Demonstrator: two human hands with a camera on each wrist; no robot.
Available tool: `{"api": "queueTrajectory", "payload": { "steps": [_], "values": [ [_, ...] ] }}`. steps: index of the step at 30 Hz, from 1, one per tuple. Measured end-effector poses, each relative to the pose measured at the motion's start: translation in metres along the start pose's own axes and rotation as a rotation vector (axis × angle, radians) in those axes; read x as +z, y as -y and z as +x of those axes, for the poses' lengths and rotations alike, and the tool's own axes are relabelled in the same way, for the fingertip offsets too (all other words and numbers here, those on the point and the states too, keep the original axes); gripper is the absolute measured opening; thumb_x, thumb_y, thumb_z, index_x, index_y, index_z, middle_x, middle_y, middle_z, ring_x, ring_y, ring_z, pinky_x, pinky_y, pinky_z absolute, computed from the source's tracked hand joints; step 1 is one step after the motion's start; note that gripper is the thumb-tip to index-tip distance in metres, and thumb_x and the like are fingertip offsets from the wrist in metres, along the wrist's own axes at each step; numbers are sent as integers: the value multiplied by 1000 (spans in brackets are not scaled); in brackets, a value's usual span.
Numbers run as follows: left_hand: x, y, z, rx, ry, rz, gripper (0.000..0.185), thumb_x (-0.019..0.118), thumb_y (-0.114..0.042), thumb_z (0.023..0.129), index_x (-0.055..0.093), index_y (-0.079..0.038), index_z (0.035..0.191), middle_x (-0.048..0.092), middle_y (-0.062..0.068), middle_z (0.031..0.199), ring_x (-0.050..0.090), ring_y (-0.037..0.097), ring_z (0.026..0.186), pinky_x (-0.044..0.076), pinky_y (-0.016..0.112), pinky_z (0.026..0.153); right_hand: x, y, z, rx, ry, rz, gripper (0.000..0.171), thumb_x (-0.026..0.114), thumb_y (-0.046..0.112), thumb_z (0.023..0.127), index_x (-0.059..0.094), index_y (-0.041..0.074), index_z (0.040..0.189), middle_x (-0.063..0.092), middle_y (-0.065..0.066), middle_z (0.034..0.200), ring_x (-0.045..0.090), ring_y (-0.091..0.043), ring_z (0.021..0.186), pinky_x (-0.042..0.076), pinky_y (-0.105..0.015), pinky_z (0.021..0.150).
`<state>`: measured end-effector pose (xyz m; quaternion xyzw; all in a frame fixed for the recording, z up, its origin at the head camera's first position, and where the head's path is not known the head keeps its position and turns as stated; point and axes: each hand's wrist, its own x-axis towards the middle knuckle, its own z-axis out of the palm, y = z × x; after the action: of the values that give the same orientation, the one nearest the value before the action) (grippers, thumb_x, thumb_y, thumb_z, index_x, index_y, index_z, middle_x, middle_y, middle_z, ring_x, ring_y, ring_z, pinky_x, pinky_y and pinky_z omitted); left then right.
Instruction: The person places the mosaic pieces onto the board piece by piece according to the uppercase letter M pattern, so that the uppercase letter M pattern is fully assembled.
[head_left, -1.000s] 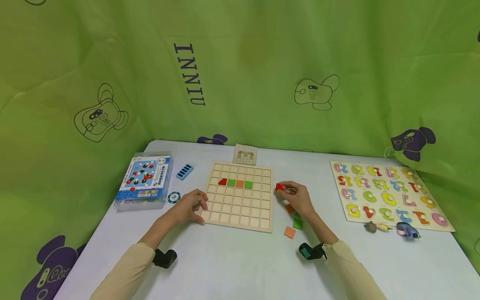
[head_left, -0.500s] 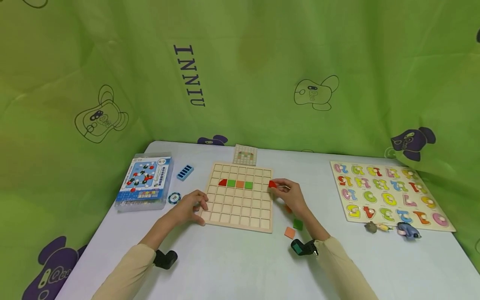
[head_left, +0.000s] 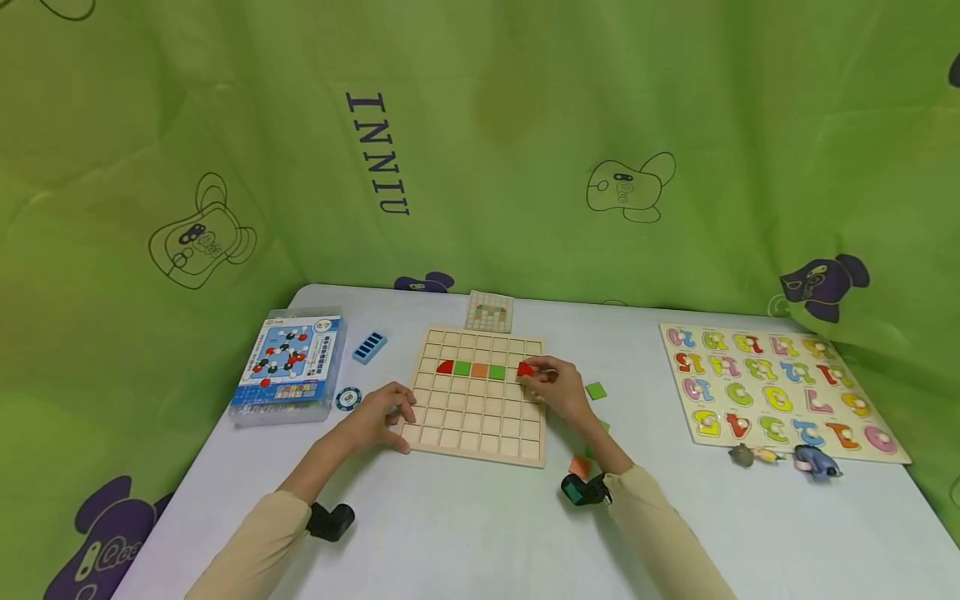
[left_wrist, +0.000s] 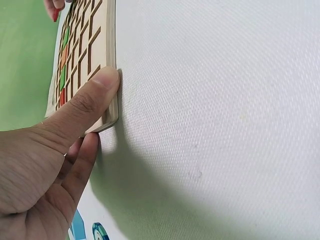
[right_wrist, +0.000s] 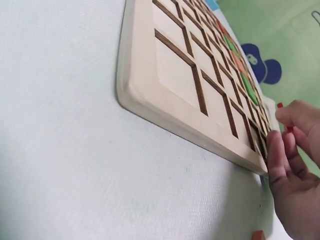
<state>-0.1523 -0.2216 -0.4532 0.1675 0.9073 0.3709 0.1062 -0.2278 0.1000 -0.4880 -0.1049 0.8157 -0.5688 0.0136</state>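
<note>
A person's right hand [head_left: 558, 392] pinches a red tile [head_left: 525, 368] between thumb and fingers [right_wrist: 295, 117] and holds it over the wooden grid board [head_left: 480, 433], at the second row from the far edge, just right of the green tile [head_left: 497, 372] that ends a row of four laid pieces: a red quarter-round piece [head_left: 445, 365], a green one, an orange tile [head_left: 479, 369] and the green tile. Whether the red tile touches the board cannot be told. The left hand [head_left: 375, 417] rests at the board's near left corner, thumb [left_wrist: 87, 102] pressed flat against its edge, the other fingers loosely bent and holding nothing. The board lies on the white table [head_left: 465, 525]. A loose green tile [head_left: 596, 390] and an orange tile [head_left: 577, 465] lie on the table right of the board, partly behind the right forearm. A number puzzle [head_left: 780, 392] lies well apart to the right; a blue box [head_left: 288, 362] lies to the left.
</note>
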Motion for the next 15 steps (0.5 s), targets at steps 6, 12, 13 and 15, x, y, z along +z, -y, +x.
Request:
{"api": "queueTrajectory", "payload": {
  "steps": [6,12,13,15],
  "values": [
    [0,2,-1,-5,-2,9,33,88,-5,62,61,-5,82,55,12,118,51,29,109,53,37,85,7,2,3,-52,-5,-164,26,74,-1,81,69,-1,106,67,-13,90,58,-12,67,46,-17,54],
    [1,3,0,-4,-4,1,33,88,-6,62,61,-6,82,55,11,118,50,29,109,53,37,86,9,8,4,-63,23,-226,26,74,0,81,69,-3,106,67,-12,86,55,-13,65,44,-19,56],
    [1,3,0,-4,-4,-2,33,88,-6,62,61,-5,82,55,11,119,50,29,109,53,37,86,10,9,4,-63,23,-232,25,74,0,81,69,-3,105,67,-12,86,54,-13,64,44,-20,56],
    [0,3,0,-2,-2,-4,33,87,-6,62,61,-5,82,55,11,119,50,29,109,53,37,87,9,9,5,-60,23,-241,26,75,0,80,69,-3,105,68,-11,86,53,-12,63,44,-19,56]
  ]
}}
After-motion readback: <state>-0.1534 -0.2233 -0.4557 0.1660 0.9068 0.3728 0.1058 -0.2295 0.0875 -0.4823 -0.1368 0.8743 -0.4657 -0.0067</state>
